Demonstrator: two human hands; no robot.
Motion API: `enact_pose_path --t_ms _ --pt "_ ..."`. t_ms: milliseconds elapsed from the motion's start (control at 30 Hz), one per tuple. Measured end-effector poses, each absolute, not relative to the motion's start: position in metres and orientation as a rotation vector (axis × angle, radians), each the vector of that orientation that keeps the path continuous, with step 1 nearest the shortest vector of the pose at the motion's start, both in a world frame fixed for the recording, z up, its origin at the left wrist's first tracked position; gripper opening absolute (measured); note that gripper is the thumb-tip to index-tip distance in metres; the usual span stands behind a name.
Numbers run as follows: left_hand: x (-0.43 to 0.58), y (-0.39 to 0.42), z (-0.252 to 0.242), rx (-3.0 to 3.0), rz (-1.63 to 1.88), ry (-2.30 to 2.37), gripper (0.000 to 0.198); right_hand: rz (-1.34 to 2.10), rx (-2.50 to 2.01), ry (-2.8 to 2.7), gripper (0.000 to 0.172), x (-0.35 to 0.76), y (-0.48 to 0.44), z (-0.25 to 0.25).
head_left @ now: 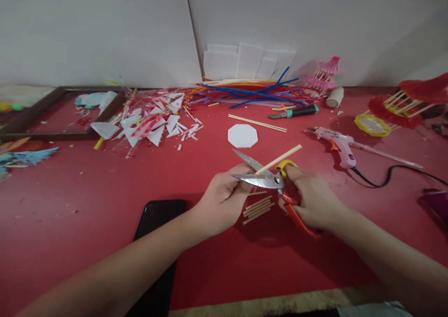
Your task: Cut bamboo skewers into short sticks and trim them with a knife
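My right hand (311,198) grips a pair of scissors (262,180) by its red and yellow handles, the blades apart and pointing left. Between those blades lies a thin wooden stick (285,156), slanting up to the right. My left hand (224,200) is closed on the stick's lower end, partly hidden behind the blades. Below the scissors, several short cut sticks (259,209) lie side by side on the red table (210,270). A white octagonal piece (242,136) rests just beyond the hands, with longer sticks (257,123) behind it.
A black phone (159,223) lies under my left forearm. To the right are a pink glue gun (338,146) with its cord and a cutter knife (294,112). Coloured pipe cleaners (245,93), white scraps (150,121), a brown frame (59,135) and a red model pagoda (406,104) stand farther back.
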State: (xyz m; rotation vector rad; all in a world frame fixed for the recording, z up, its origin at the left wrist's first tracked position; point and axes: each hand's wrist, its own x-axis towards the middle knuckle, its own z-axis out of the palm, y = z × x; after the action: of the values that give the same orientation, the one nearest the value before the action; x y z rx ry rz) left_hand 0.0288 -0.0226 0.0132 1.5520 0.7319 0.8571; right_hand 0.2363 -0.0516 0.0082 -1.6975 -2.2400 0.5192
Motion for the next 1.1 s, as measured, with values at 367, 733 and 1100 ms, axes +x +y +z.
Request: enact_pose_path --t_ms 367,733,1100 --pt "0.026 -0.015 0.016 1.328 0.680 0.644 0.017 0.636 -1.696 -2.246 0.014 0.244 -0.054 0.006" --pt "0.028 -0.030 0.009 2.052 0.946 0.965 0.023 0.675 -1.694 -2.192 0.018 0.238 -0.057 0.006" --pt "0.025 -0.026 0.014 2.031 0.975 0.728 0.029 0.507 -1.680 -2.180 0.022 0.238 -0.058 0.005"
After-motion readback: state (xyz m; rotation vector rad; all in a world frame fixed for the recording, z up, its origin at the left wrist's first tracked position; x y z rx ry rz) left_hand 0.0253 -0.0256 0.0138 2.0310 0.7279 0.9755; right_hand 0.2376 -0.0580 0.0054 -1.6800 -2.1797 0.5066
